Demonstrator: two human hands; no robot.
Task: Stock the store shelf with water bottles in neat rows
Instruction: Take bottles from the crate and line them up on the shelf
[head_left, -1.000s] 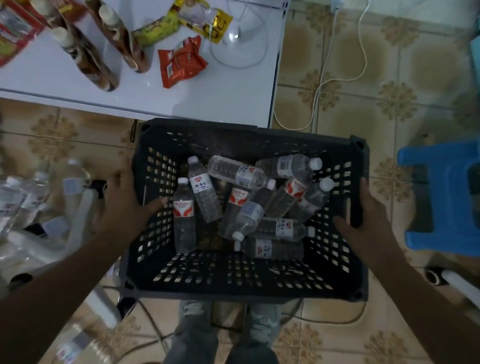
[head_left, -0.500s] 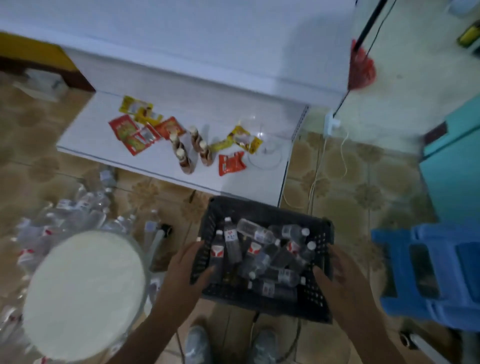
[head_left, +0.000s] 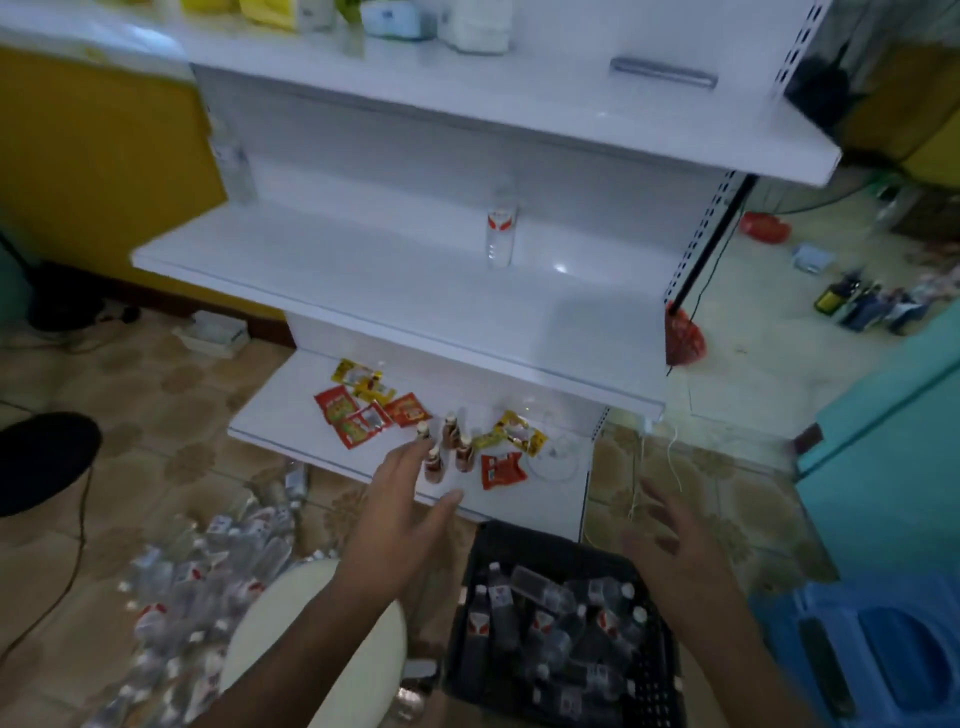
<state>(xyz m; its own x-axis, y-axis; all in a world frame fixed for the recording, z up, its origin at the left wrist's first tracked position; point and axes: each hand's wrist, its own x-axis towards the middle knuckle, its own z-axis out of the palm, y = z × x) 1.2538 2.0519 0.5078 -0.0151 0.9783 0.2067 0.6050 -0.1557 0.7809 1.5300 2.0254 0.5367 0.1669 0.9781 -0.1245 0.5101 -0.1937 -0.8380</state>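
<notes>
A black plastic crate (head_left: 652, 680) stands on the floor at the bottom, filled with several clear water bottles (head_left: 550, 623) with red-and-white labels. My left hand (head_left: 400, 499) hovers open above and left of the crate, fingers spread. Above the crate's right side my right hand (head_left: 670, 540) is open too, holding nothing. The white store shelf unit (head_left: 395, 291) rises ahead. One water bottle (head_left: 500, 228) stands upright on its middle shelf. A heap of more water bottles (head_left: 208, 566) lies on the floor at the left.
Snack packets (head_left: 358, 410) and small brown bottles (head_left: 447, 447) lie on the bottom shelf. A round cream stool (head_left: 291, 639) sits beside the crate, a blue plastic stool (head_left: 883, 639) at the right. A teal cabinet (head_left: 893, 441) and floor cables (head_left: 670, 457) are nearby.
Both hands have let go of the crate's sides and lifted off it, fingers spread. The view has tilted up from the crate to the shelf unit.
</notes>
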